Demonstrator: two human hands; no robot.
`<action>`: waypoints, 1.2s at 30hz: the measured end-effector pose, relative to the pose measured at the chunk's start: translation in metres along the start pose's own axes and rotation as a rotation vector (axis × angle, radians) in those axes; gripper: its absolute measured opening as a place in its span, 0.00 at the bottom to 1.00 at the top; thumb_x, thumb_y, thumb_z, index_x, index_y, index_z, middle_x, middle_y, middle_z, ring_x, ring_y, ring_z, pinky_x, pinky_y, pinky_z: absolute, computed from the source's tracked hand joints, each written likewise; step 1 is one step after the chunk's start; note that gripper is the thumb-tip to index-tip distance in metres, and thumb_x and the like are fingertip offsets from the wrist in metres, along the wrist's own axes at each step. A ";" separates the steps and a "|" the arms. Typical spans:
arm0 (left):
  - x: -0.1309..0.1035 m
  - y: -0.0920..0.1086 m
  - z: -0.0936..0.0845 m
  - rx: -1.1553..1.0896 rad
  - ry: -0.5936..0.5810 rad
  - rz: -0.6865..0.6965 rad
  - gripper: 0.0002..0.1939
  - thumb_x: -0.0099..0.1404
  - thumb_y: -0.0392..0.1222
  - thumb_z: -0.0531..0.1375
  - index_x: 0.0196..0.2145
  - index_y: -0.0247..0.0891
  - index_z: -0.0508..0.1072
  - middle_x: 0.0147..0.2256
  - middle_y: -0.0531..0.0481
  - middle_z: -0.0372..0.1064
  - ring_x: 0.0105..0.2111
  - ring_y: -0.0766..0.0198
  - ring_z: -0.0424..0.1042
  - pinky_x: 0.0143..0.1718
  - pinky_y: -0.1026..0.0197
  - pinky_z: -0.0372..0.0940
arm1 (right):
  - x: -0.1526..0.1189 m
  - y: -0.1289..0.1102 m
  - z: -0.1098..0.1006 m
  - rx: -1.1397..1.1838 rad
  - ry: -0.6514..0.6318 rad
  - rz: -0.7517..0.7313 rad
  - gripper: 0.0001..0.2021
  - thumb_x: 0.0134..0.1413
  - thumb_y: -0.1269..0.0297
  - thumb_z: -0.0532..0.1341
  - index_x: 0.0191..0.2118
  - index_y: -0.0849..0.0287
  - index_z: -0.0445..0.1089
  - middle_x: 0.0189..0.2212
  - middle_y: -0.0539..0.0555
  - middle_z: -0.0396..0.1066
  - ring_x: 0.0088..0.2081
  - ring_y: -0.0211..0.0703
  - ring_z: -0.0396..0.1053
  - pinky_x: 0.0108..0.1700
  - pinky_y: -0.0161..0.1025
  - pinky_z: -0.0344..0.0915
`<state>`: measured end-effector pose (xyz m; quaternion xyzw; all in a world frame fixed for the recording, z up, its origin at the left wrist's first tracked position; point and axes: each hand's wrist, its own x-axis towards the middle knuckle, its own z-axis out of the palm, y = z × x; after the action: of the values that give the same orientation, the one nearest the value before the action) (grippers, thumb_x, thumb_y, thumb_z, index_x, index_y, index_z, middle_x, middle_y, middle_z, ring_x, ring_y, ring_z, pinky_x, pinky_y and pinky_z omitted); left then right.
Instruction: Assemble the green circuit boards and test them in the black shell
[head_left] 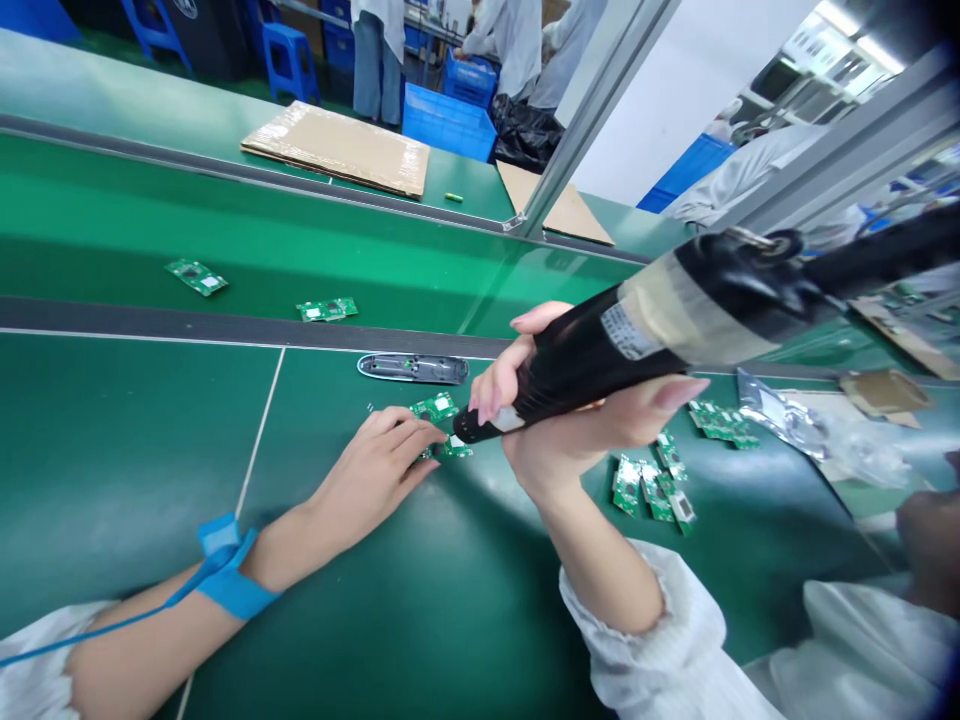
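Note:
My right hand (pixel 559 450) is wrapped around a black electric screwdriver (pixel 577 360), with its nose pointing down to the left. Close to that nose, the fingers of my left hand (pixel 394 450) are pinched at the edge of a small green circuit board (pixel 459 449); the fingertips are partly hidden. A second circuit board (pixel 435 406) lies just behind it. Farther back sits a long dark plastic housing shell (pixel 412 368), its hollow side up. A blue wrist strap (pixel 236 580) with a cord circles my left wrist.
Several circuit boards (pixel 654 488) lie right of my right hand, and two more, including one board (pixel 196 277), on the green strip behind. A silvery bag (pixel 784 410) is at the right, near a co-worker's sleeve (pixel 870 640). Flat cardboard (pixel 337 145) lies beyond a metal post (pixel 585 115).

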<state>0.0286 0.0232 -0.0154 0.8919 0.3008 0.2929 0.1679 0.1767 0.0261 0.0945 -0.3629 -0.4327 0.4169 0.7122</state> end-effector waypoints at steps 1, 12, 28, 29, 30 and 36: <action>0.000 0.000 0.000 -0.006 -0.001 -0.015 0.07 0.68 0.35 0.60 0.44 0.38 0.69 0.40 0.49 0.74 0.44 0.56 0.67 0.44 0.56 0.62 | -0.001 0.003 0.000 -0.009 0.000 -0.014 0.33 0.38 0.25 0.57 0.30 0.55 0.68 0.11 0.45 0.59 0.11 0.39 0.57 0.14 0.37 0.56; 0.001 -0.001 -0.001 -0.016 -0.009 -0.128 0.06 0.65 0.35 0.62 0.38 0.39 0.67 0.36 0.49 0.69 0.41 0.56 0.69 0.40 0.55 0.65 | -0.002 0.017 -0.004 -0.008 -0.039 -0.055 0.32 0.43 0.28 0.56 0.33 0.56 0.69 0.12 0.45 0.60 0.10 0.37 0.55 0.12 0.35 0.50; 0.006 0.002 -0.004 -0.163 -0.052 -0.212 0.12 0.62 0.33 0.64 0.31 0.40 0.62 0.33 0.54 0.67 0.34 0.62 0.69 0.34 0.61 0.65 | 0.002 0.026 -0.009 0.059 -0.183 0.010 0.31 0.42 0.27 0.56 0.30 0.54 0.67 0.12 0.44 0.58 0.11 0.37 0.55 0.14 0.36 0.52; 0.005 0.002 -0.004 -0.167 -0.050 -0.211 0.11 0.63 0.32 0.64 0.32 0.40 0.63 0.34 0.54 0.67 0.36 0.61 0.70 0.36 0.61 0.66 | 0.002 0.025 -0.010 0.059 -0.177 0.009 0.30 0.43 0.28 0.56 0.31 0.54 0.68 0.12 0.44 0.59 0.11 0.37 0.55 0.14 0.36 0.53; 0.004 0.002 -0.004 -0.169 -0.046 -0.211 0.10 0.63 0.33 0.64 0.33 0.40 0.64 0.36 0.52 0.68 0.37 0.61 0.70 0.37 0.60 0.66 | 0.002 0.023 -0.010 0.054 -0.170 0.010 0.29 0.44 0.29 0.56 0.32 0.54 0.68 0.12 0.44 0.59 0.11 0.37 0.55 0.14 0.36 0.53; 0.010 0.002 0.001 -0.108 0.072 -0.115 0.16 0.65 0.43 0.64 0.49 0.38 0.70 0.42 0.46 0.73 0.42 0.56 0.67 0.43 0.53 0.67 | 0.004 0.002 -0.005 0.084 -0.095 -0.025 0.32 0.41 0.27 0.57 0.31 0.55 0.68 0.11 0.45 0.60 0.10 0.37 0.54 0.12 0.36 0.52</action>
<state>0.0364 0.0274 -0.0110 0.8518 0.3409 0.3305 0.2214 0.1821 0.0295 0.0918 -0.3070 -0.4525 0.4427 0.7106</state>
